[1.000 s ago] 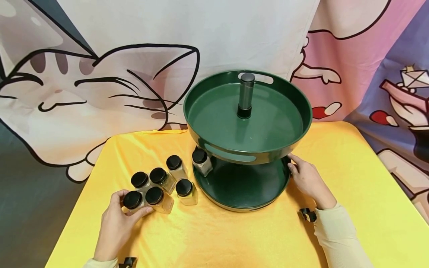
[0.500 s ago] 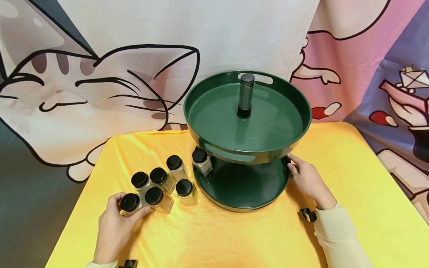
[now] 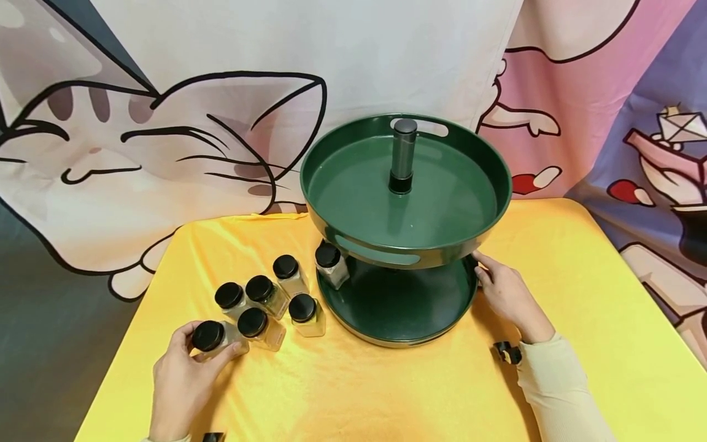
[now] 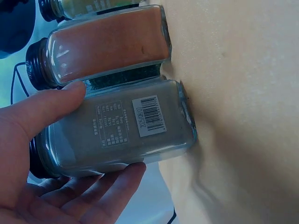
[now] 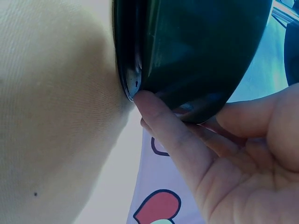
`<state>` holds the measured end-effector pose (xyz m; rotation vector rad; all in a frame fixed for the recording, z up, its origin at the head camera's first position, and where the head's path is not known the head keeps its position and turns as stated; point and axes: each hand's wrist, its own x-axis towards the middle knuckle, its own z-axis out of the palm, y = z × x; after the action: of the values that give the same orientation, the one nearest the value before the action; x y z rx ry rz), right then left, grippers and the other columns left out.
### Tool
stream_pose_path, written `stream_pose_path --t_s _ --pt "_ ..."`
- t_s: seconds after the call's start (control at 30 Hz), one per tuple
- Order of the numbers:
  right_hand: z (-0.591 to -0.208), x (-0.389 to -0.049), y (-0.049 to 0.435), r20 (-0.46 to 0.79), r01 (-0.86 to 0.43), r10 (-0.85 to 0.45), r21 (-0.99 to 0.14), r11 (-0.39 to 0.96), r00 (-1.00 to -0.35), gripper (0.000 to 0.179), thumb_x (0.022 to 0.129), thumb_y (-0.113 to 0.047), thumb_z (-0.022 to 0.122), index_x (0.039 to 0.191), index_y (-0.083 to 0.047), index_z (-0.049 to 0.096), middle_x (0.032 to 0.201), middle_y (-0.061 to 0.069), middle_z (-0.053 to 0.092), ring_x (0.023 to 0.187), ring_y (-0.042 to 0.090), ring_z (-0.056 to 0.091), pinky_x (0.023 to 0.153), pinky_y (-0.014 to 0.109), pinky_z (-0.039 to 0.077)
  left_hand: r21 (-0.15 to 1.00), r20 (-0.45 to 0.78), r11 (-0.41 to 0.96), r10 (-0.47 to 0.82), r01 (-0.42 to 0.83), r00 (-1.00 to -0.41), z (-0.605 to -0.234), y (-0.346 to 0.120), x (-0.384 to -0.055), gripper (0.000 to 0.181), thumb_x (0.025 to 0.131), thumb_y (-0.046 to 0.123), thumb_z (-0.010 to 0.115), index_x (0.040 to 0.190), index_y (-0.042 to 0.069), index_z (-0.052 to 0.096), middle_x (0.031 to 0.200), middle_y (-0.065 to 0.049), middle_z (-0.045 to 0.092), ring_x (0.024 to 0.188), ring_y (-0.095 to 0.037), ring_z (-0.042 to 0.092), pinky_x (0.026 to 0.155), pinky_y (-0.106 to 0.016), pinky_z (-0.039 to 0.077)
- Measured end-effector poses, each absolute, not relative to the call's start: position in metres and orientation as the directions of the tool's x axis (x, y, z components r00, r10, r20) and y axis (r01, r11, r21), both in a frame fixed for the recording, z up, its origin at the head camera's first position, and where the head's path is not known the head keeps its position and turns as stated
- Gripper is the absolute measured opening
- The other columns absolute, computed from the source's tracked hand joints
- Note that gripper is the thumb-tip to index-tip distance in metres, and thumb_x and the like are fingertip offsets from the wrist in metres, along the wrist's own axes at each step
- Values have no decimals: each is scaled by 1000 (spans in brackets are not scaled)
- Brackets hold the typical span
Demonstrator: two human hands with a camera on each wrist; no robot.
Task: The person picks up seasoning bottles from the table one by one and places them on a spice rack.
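My left hand (image 3: 185, 371) grips a square glass spice jar (image 4: 126, 126) with a black lid, thumb on one side and fingers on the other. Greyish powder and a barcode label show in the left wrist view; its base is close to the cloth. Right beside it stands a jar of orange-brown powder (image 4: 112, 44). At the right side of the green two-tier tray (image 3: 397, 313), my right hand (image 3: 508, 294) pinches the lower tier's wall between thumb and fingers. One spice jar (image 3: 332, 267) stands on the lower tier's left side, partly under the upper tier.
Several more black-lidded jars, among them a yellowish one (image 3: 309, 319) and a pale one (image 3: 291, 276), stand between my left hand and the tray. The upper tier (image 3: 353, 202) overhangs the lower one, with a dark centre post (image 3: 404, 150). Yellow cloth (image 3: 359, 399) covers the table.
My left hand has moved slightly left with the greyish jar, opening a small gap from the jars beside it. My right hand and the tray have stayed put.
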<state>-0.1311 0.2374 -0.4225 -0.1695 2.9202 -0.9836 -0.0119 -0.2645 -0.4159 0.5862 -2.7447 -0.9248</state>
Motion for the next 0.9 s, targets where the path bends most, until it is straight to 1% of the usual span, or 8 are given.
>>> stream_pose_path --t_s 0.1,0.2,0.3,0.4,0.5,0.57,0.63,0.9 --pt "-422 -131 237 -23 -80 -118 -608 790 -993 45 108 -12 45 149 6 42 94 21 68 79 28 59 72 40 44 620 55 720 -435 -311 -899 -414 -264 -9 80 74 41 90 132 2 51 122 -26 67 92 -38 72 77 -26 55" --pt "-421 -131 237 -33 -71 -116 -613 787 -993 46 108 -13 45 150 6 41 80 12 63 72 24 55 68 38 43 627 58 714 -441 -311 -896 -412 -264 -8 80 75 41 89 133 2 51 122 -26 66 93 -38 72 66 -5 44" --pt "-420 -131 237 -40 -65 -114 -617 784 -993 46 108 -14 45 150 5 41 74 9 59 67 22 52 66 36 41 634 70 712 -443 -303 -894 -408 -264 -6 78 75 39 90 133 2 52 122 -26 66 93 -39 72 65 1 37" --pt "-420 -131 237 -37 -66 -113 -618 784 -993 46 108 -14 45 150 5 41 71 7 57 64 21 50 64 35 41 638 115 717 -450 -281 -886 -405 -263 -6 76 74 32 91 132 1 54 120 -25 68 93 -37 72 67 2 37" --pt "-420 -131 238 -30 -70 -112 -620 781 -993 46 108 -14 46 149 6 42 70 7 58 63 20 50 63 34 41 653 164 715 -458 -252 -874 -400 -261 -6 74 72 25 93 131 1 55 116 -23 70 91 -5 70 67 2 39" --pt "-420 -131 238 -30 -68 -111 -621 781 -993 46 108 -13 46 149 6 42 69 7 58 63 20 50 62 34 41 663 192 712 -462 -232 -866 -397 -260 -7 73 71 22 93 130 1 56 113 -22 70 87 15 59 68 2 41" --pt "-420 -131 238 -28 -69 -110 -623 779 -994 46 108 -14 46 149 6 42 70 7 59 63 20 51 62 33 41 668 210 711 -465 -221 -860 -393 -258 -7 73 70 21 94 130 1 57 112 -22 71 84 29 44 68 2 41" --pt "-421 -131 238 -24 -71 -110 -621 781 -994 46 107 -13 47 149 5 42 71 6 60 65 21 52 64 35 41 655 253 724 -480 -216 -840 -380 -254 -3 69 69 20 94 127 3 59 109 -16 72 82 25 45 71 3 38"
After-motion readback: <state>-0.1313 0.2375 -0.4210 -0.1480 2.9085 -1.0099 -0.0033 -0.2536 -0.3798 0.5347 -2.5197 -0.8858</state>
